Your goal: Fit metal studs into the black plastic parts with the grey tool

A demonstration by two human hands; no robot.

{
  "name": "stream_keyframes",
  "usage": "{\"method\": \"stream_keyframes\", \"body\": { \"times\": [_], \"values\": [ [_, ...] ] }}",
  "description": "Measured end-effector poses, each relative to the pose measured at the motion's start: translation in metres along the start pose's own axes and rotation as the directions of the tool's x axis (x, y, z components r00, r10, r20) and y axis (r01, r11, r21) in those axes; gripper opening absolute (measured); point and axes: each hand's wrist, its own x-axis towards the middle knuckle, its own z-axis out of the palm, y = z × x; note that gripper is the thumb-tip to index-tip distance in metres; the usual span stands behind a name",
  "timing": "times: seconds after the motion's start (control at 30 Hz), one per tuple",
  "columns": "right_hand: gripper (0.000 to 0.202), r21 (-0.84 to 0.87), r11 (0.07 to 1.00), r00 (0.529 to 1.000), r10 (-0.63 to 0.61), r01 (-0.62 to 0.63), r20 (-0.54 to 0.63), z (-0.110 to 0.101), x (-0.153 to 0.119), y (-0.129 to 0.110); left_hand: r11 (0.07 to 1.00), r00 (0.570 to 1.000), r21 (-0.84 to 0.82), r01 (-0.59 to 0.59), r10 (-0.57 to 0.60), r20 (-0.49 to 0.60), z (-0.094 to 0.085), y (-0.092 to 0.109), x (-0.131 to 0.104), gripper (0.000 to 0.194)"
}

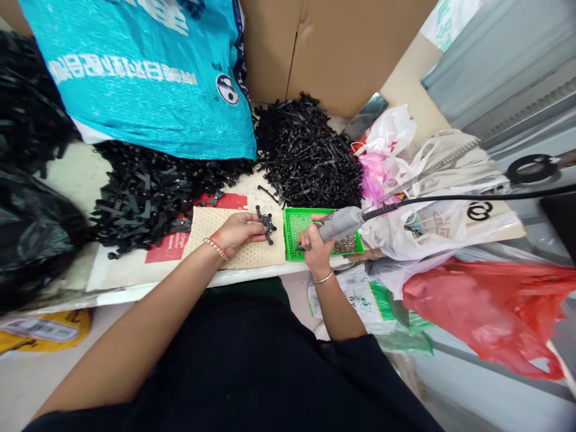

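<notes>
Between the thumb and fingers of my left hand is a small black plastic part with several arms, held over a beige textured mat. My right hand is wrapped round a grey electric screwdriver with a black cable. The tool's tip points left, over a green perforated tray beside the mat. Small metal screws lie in the right part of the tray, partly hidden by the tool.
Piles of black parts stand behind the tray and to the left, under a blue bag. Cardboard rises behind. Plastic bags crowd the right, with a red one nearer. The screwdriver's cable runs rightward.
</notes>
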Motion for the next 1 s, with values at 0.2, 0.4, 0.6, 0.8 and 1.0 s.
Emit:
{"method": "stream_keyframes", "body": {
  "times": [0.2,0.4,0.6,0.8,1.0],
  "values": [
    [0.033,0.002,1.0,0.999,0.005,-0.006,0.047,-0.004,-0.002,0.001,1.0,1.0,0.007,-0.004,0.003,0.004,0.002,0.001,-0.001,0.019],
    [0.028,-0.014,1.0,0.997,0.009,-0.008,0.076,-0.007,-0.004,0.008,1.0,1.0,-0.011,-0.002,0.002,-0.004,0.001,-0.001,0.0,0.021],
    [0.032,0.04,0.999,0.999,-0.013,0.011,0.045,-0.001,0.001,-0.005,1.0,1.0,-0.023,-0.012,0.013,0.016,0.001,-0.002,0.001,0.021],
    [0.035,0.184,0.98,0.997,-0.076,0.074,0.006,0.042,0.029,-0.036,0.999,1.0,-0.037,-0.002,0.002,-0.001,0.002,-0.001,0.0,0.021],
    [0.035,0.128,0.991,0.997,0.025,-0.035,0.08,0.087,0.05,-0.017,0.998,1.0,-0.065,0.009,-0.009,0.011,0.004,0.003,-0.003,0.022]
  ]
}}
